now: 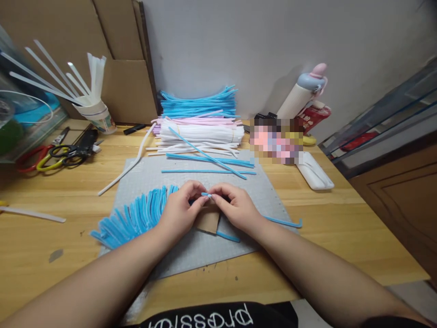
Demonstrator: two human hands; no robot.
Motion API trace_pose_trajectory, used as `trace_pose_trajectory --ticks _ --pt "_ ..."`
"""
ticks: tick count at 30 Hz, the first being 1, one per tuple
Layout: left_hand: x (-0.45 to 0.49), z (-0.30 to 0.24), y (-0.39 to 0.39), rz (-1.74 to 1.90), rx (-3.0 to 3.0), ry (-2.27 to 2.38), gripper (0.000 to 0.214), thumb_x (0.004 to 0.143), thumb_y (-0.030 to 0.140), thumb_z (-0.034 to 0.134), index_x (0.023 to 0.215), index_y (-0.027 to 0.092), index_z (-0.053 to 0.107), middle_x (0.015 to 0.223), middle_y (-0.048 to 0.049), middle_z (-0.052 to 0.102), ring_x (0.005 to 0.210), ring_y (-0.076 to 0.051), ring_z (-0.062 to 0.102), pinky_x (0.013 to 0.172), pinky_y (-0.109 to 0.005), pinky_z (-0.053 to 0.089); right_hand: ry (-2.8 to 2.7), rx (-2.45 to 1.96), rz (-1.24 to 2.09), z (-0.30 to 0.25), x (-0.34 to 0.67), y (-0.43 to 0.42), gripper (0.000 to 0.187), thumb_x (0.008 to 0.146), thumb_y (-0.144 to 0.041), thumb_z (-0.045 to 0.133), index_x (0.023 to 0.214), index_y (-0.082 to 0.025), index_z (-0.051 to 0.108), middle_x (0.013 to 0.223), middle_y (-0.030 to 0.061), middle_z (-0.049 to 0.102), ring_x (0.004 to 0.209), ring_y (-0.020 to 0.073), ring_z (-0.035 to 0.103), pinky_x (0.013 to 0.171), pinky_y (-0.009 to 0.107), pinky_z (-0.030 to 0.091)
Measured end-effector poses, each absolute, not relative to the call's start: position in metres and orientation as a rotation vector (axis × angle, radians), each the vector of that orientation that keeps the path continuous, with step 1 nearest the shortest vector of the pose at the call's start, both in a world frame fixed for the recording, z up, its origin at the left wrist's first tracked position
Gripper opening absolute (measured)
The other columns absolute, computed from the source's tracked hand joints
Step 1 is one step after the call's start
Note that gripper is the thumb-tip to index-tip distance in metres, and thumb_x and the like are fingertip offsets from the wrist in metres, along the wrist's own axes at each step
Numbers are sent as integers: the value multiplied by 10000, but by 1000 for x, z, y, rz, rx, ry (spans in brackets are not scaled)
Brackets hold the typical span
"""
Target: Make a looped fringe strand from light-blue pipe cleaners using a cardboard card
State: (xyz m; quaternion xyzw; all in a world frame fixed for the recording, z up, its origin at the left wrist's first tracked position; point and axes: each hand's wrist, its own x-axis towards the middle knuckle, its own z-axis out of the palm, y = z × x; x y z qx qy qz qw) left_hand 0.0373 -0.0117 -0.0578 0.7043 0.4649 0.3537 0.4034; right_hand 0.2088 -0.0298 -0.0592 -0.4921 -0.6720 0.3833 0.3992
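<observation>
My left hand and my right hand meet over the grey cutting mat, both closed in a pinch. Between their fingertips is a light blue pipe cleaner; only a short bit of it shows. Beneath the hands lies a piece of brown cardboard, partly covered by them. To the left of my left hand, many folded blue pipe cleaners fan out in a row on the mat. Another blue pipe cleaner with a bent end extends past my right hand.
Bundles of blue pipe cleaners and white pipe cleaners are stacked by the wall. Scissors and a cup of white strips stand at the left. A bottle and a white case are at the right.
</observation>
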Motion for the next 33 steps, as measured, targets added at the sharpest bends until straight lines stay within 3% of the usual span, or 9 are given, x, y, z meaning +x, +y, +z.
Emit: trace_pose_trajectory --ticks 19,33 --pt "36 -57 -12 889 1847 1165 57 830 190 561 885 208 562 757 50 646 693 -107 610 652 -214 450 -1656 -1218 1017 -61 206 -28 105 872 -287 547 861 -206 612 781 -1 630 742 135 587 679 253 455" --pt "34 -57 -12 891 1936 1152 95 827 160 525 892 203 581 791 24 639 733 -124 587 685 -243 440 -1855 -1140 759 -58 210 -24 97 854 -192 556 898 -206 642 860 21 683 804 148 618 737 270 466"
